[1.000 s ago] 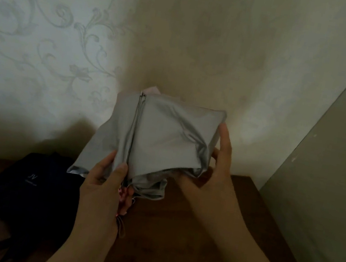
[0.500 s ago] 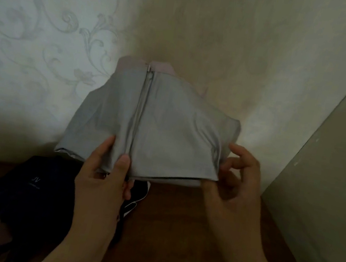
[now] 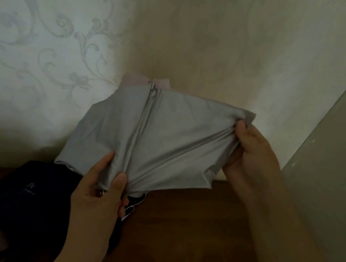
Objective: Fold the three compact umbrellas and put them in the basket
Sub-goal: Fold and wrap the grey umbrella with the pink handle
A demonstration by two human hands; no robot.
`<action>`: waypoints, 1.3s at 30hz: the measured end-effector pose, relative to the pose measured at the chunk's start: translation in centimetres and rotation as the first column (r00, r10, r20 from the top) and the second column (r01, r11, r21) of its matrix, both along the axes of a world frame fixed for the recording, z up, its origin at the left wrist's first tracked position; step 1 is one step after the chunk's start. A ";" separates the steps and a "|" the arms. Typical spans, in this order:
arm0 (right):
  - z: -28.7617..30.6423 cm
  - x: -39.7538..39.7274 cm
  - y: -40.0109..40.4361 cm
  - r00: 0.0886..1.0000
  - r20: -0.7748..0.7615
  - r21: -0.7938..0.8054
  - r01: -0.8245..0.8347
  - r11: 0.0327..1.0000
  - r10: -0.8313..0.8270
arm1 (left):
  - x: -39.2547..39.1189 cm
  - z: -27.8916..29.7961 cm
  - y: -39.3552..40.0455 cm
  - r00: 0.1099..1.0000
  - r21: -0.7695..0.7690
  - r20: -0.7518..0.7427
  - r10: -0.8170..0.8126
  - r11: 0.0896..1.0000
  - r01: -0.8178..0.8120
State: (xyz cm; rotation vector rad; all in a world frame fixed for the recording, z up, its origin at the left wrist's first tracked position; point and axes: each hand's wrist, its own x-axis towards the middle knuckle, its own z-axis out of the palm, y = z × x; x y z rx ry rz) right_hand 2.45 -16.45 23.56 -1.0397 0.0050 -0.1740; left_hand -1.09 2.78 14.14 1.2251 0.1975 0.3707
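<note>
- The left hand (image 3: 99, 196) grips the grey umbrella (image 3: 155, 137) at its lower end, thumb pressed on the canopy beside a rib.
- The right hand (image 3: 252, 157) pinches the canopy's right edge, pulling the fabric taut.
- The umbrella is held above the wooden table (image 3: 184, 235).
- A dark umbrella (image 3: 25, 197) lies on the table, lower left.

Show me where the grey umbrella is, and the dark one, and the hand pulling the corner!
grey umbrella (image 3: 166, 136): head view, on its spread grey cloth.
dark umbrella (image 3: 27, 204): head view, on its dark cloth near the small logo.
right hand (image 3: 253, 153): head view, on the back of the hand pinching the corner.
</note>
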 end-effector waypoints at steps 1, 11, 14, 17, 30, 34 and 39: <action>0.1 -0.2 -0.1 0.998 0.023 0.100 -0.069 0.993 0.067 | 0.0 -0.1 0.0 1.000 -0.001 -0.001 0.004 1.000 -0.004; -4.7 -4.9 1.6 0.986 -0.111 -0.208 -0.145 0.967 0.124 | 0.8 0.0 -0.1 0.997 -0.059 -0.006 0.076 0.995 -0.076; -5.8 -5.9 2.2 1.000 0.014 -0.654 -0.004 0.757 0.018 | 1.0 -0.3 -0.4 0.995 -0.068 -0.030 0.093 0.993 -0.095; -5.6 -5.5 2.7 0.989 0.118 -0.816 0.148 0.558 -0.090 | 1.0 -0.4 -0.8 0.996 -0.058 -0.038 0.086 0.994 -0.088; -6.2 -5.3 4.1 0.938 0.182 -0.119 0.318 0.941 -0.294 | 1.0 0.3 -1.6 0.998 -0.116 -0.063 0.026 0.993 -0.034; -6.2 -4.8 3.9 0.992 -0.114 -0.026 0.052 0.998 -0.055 | 0.9 0.2 -1.7 0.997 -0.098 -0.067 0.033 0.994 -0.039; -5.6 -5.2 4.0 0.992 0.001 -0.243 0.125 0.962 -0.128 | 0.9 -0.1 -1.5 0.995 -0.060 -0.086 0.040 0.997 -0.045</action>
